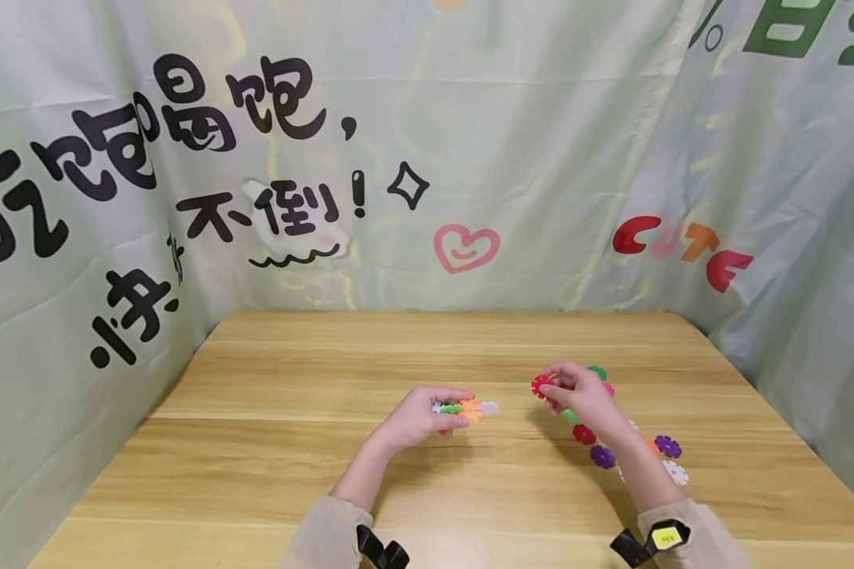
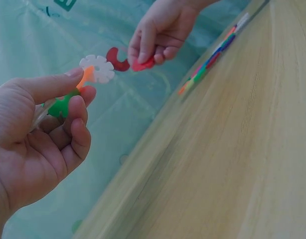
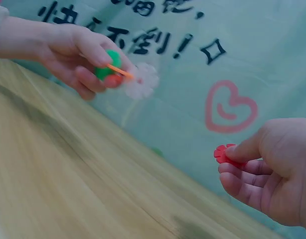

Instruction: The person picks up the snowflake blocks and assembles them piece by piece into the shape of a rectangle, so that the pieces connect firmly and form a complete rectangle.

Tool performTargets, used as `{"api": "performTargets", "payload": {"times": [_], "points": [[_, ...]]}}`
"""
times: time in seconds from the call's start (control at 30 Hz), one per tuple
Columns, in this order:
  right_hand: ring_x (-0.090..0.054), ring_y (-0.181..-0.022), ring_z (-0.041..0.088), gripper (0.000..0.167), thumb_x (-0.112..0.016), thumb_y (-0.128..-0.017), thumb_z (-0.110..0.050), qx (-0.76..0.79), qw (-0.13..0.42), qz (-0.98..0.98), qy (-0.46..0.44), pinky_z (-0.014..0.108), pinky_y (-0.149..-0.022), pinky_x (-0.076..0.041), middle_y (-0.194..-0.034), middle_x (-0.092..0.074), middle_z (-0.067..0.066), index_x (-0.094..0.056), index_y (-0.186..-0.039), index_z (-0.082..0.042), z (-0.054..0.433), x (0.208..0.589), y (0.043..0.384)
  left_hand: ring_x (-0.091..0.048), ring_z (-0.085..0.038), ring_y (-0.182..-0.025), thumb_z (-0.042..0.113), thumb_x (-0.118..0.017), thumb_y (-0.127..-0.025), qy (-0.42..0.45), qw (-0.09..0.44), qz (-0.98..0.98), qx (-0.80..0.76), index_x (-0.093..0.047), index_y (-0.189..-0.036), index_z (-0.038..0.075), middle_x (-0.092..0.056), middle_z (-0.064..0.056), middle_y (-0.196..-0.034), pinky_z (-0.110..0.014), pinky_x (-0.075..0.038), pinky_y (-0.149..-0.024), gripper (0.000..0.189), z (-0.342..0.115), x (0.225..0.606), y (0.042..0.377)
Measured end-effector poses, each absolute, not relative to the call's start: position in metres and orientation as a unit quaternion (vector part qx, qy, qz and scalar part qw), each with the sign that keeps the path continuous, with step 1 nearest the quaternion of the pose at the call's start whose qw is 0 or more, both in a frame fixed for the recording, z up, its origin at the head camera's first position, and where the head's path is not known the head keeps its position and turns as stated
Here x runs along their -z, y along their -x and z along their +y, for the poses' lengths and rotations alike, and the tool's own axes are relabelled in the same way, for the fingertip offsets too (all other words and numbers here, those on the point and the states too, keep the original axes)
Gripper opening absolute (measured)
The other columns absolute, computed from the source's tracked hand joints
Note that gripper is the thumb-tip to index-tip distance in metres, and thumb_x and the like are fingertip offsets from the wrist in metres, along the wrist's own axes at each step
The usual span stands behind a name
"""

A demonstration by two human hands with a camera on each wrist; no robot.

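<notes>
Between thumb and fingers, my left hand [image 1: 414, 416] grips a few interlocking snowflake discs joined together. An orange disc [image 1: 470, 409] sits between a green disc [image 1: 451, 409] and a white disc [image 1: 489, 408] at the free end, which points right. The white disc [image 2: 99, 69] shows its notched rim in the left wrist view. Over to the right, my right hand [image 1: 587, 401] pinches a single red snowflake disc [image 3: 225, 153] between thumb and fingertips, apart from the joined discs. Both hands are raised above the table.
Loose discs lie on the wooden table [image 1: 270, 450] beneath and around my right forearm, including a red one [image 1: 583, 435], a purple one [image 1: 602, 456] and a white one [image 1: 675, 472]. A printed cloth [image 1: 541, 158] hangs behind the table and along its sides.
</notes>
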State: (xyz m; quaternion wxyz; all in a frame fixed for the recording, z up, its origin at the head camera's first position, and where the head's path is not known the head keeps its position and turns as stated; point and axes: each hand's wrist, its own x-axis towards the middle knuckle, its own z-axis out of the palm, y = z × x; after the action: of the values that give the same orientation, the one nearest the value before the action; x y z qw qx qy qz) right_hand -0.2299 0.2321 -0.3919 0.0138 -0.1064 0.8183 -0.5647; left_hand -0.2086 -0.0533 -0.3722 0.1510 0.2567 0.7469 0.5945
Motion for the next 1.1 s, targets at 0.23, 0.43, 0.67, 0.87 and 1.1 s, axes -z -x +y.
{"api": "performTargets", "payload": {"times": [0.23,0.43,0.67,0.87,1.1], "points": [[-0.059,-0.069,0.036,0.023,-0.059,-0.089,0.000,0.574,0.036,0.806,0.136,0.038,-0.060,-0.055,-0.083,-0.059,0.027,-0.049,-0.108,0.009,0.213,0.389,0.223,-0.054,-0.013,-0.058,0.000,-0.064,-0.084,-0.247,0.152,0.748,-0.597,-0.059,-0.118,-0.007,-0.065,-0.004,-0.082,-0.053,-0.051,-0.068,0.034,-0.054,0.372,0.208],[-0.058,-0.069,0.038,0.019,-0.056,-0.090,0.002,0.577,0.054,0.801,0.146,0.036,-0.058,-0.055,-0.083,-0.059,0.027,-0.049,-0.106,0.009,0.201,0.387,0.218,-0.054,-0.013,-0.057,0.001,-0.064,-0.085,-0.251,0.147,0.750,-0.594,-0.059,-0.118,-0.008,-0.064,-0.003,-0.080,-0.048,-0.051,-0.065,0.035,-0.054,0.373,0.209],[-0.058,-0.064,0.033,0.016,-0.057,-0.090,0.001,0.577,0.058,0.800,0.155,0.037,-0.055,-0.054,-0.080,-0.058,0.026,-0.048,-0.100,0.009,0.190,0.386,0.213,-0.054,-0.013,-0.056,0.002,-0.066,-0.084,-0.249,0.138,0.747,-0.601,-0.060,-0.117,-0.005,-0.065,-0.005,-0.084,-0.040,-0.053,-0.063,0.034,-0.053,0.387,0.217],[-0.056,-0.060,0.023,0.015,-0.055,-0.092,-0.002,0.587,0.067,0.794,0.145,0.032,-0.053,-0.053,-0.077,-0.060,0.018,-0.047,-0.099,0.008,0.185,0.384,0.210,-0.055,-0.013,-0.057,0.005,-0.067,-0.084,-0.244,0.140,0.750,-0.598,-0.060,-0.119,-0.003,-0.064,-0.003,-0.084,-0.039,-0.053,-0.062,0.036,-0.052,0.401,0.226],[-0.054,-0.055,0.019,0.016,-0.054,-0.093,-0.006,0.589,0.081,0.793,0.134,0.025,-0.047,-0.048,-0.072,-0.059,0.015,-0.046,-0.100,0.005,0.180,0.385,0.208,-0.054,-0.017,-0.058,0.001,-0.064,-0.085,-0.255,0.145,0.745,-0.599,-0.058,-0.118,-0.008,-0.065,-0.005,-0.084,-0.054,-0.050,-0.067,0.035,-0.053,0.378,0.212]]}}
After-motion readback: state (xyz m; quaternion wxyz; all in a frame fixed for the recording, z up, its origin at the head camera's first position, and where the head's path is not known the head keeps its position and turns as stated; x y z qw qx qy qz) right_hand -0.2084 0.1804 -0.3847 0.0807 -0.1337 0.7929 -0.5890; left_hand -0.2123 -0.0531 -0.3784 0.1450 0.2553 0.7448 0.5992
